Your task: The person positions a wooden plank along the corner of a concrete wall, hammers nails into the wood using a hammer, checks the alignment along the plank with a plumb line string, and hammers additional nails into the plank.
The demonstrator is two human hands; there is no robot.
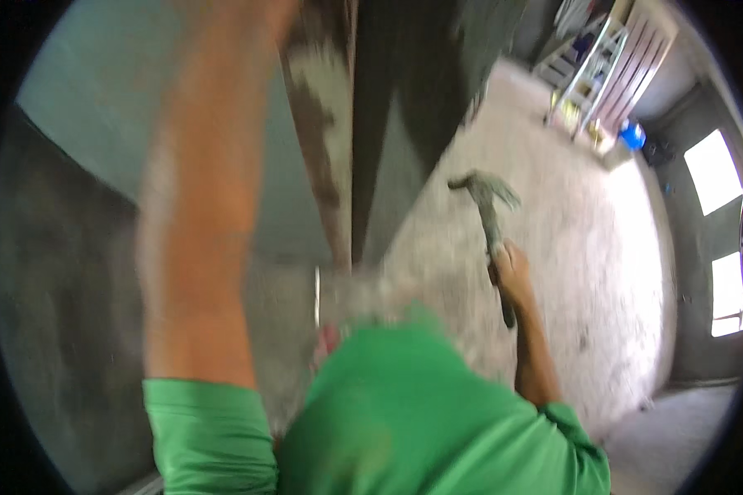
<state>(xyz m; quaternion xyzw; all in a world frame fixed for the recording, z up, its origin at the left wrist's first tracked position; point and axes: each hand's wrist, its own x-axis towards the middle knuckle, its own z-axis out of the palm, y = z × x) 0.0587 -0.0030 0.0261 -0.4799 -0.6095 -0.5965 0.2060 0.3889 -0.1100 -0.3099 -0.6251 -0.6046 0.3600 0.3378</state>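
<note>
From where I stand, the claw hammer (489, 219) is out to the person's right, held over the bare, pale floor (586, 272) with its head pointing away from the body. The right hand (513, 268) is wrapped around the handle partway up, the butt sticking out below the fist. I'd judge it heavy at the head and light toward the butt, rigid all through and hardly fragile; a hold lower down would give more swing, while this one gives more control. The head looks dull and greyish, and I can't tell whether the handle is slick. The left forearm (202, 206) reaches up past the top edge, so I cannot tell what the left hand is doing. That arm, blurred, covers much of the left side, just beside a narrow upright strip with a pale patch (326, 107). The dark wall panel (400, 91) next to that strip bounds the hammer's room on its left. Well apart, at the far end, stand a stepladder (598, 74) and a blue object (632, 134), both clear of the hammer.
</note>
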